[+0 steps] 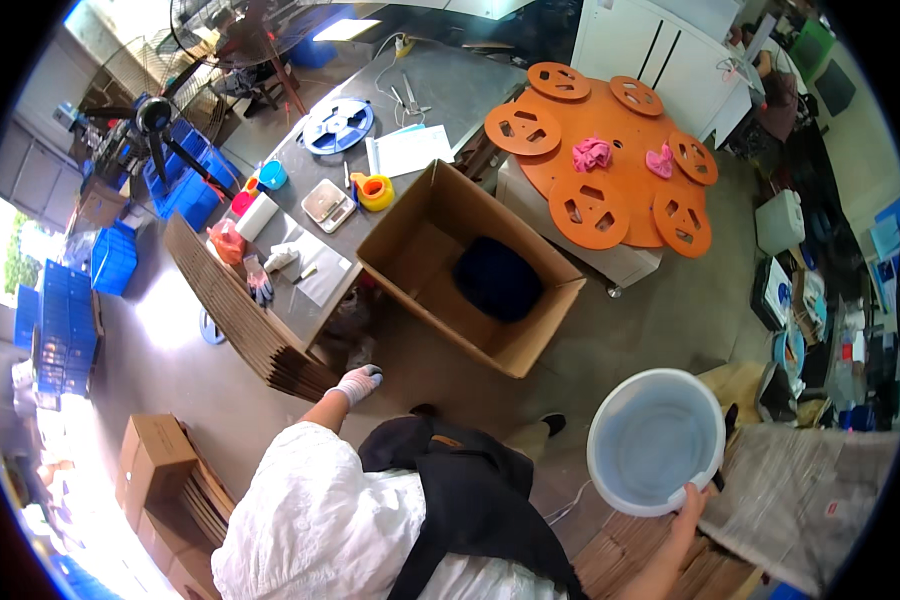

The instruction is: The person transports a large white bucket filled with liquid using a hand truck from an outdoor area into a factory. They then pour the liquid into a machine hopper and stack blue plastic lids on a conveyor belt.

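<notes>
Holds a smooth, round, translucent plastic tub at the near right, clasping its rounded rim in the right grip. Curls the knit-gloved left grip partway near ridged, stacked cardboard sheets on the left; cannot tell if holding anything.

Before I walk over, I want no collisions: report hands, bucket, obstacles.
Left hand gloved, near stacked cardboard. Right hand gripping white bucket at the rim. Possible obstacle: open carton ahead, something dark blue inside.
</notes>
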The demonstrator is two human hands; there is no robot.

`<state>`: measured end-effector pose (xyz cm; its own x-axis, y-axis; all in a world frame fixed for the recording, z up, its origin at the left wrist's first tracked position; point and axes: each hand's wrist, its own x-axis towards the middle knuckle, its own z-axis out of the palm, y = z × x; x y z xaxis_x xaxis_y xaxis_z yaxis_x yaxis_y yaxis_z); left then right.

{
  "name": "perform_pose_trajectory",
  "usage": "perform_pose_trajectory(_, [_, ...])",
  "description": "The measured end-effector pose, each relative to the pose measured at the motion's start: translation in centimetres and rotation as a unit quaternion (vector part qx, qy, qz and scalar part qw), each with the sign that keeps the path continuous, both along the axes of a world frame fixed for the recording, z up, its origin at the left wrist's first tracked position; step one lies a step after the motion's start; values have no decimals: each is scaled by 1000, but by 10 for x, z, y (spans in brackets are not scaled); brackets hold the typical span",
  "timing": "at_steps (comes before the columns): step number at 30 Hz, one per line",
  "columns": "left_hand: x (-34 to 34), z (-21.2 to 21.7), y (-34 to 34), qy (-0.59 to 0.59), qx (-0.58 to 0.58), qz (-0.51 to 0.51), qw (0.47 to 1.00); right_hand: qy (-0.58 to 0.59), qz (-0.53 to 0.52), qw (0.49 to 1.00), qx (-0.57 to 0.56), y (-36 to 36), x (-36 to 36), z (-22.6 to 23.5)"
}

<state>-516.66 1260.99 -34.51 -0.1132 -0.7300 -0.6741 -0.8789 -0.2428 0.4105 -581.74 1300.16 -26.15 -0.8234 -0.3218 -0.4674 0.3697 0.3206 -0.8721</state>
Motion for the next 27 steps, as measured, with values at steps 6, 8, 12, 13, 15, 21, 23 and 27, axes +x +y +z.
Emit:
perform_pose_trajectory(6, [-104, 23, 61, -75, 86, 65, 991, -187, -78, 967, -154, -51, -172, -23])
perform_pose_trajectory(8, [-134, 22, 91, -36, 93, 101, 990, -233, -91, 953, -174, -70, -221, -13])
perform_pose_trajectory(12, [-201, 31, 125, -34, 137, 180, 974, -233, -69, 969, -37, -133, -292, 27])
perform_pose_trajectory(13, [-216, 29, 132, -36, 139, 197, 970, -229, -57, 971, -22, -144, -314, 27])
perform_pose_trajectory(15, [-244, 20, 141, -35, 141, 231, 962, -231, -24, 971, -60, -161, -355, 19])
perform_pose_trajectory(21, [-327, -32, 110, -64, 172, 251, 950, -158, -66, 985, 10, -216, -452, 18])
perform_pose_trajectory(23, [-370, -47, 77, -85, 142, 194, 967, -182, -76, 980, -22, -238, -470, 38])
perform_pose_trajectory(27, [-511, -25, -21, -20, 178, 131, 975, -247, -21, 958, -145, -227, -539, 57])
